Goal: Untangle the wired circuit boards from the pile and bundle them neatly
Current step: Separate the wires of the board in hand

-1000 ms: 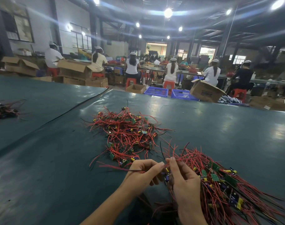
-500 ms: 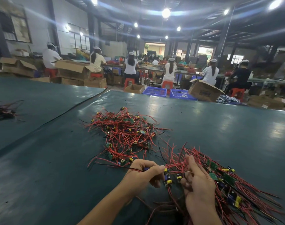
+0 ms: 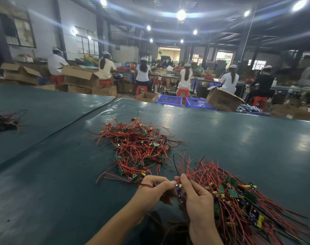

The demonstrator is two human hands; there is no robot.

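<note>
Since half a sec ago the right hand (image 3: 194, 197) has swung in twd the left hand (image 3: 156, 190), and the fingertips nearly meet now. Both hands pinch tight on one wired circuit board (image 3: 178, 189), its red wire trailing left over the desk (image 3: 53, 174). The sorted bundle (image 3: 239, 200) lies by the desk's near right edge, wires roughly parallel. The tangled pile (image 3: 138, 147) sits mid-desk just beyond the hands and looks big, so prob half done at best. No tie on the bundle afaict.
</note>
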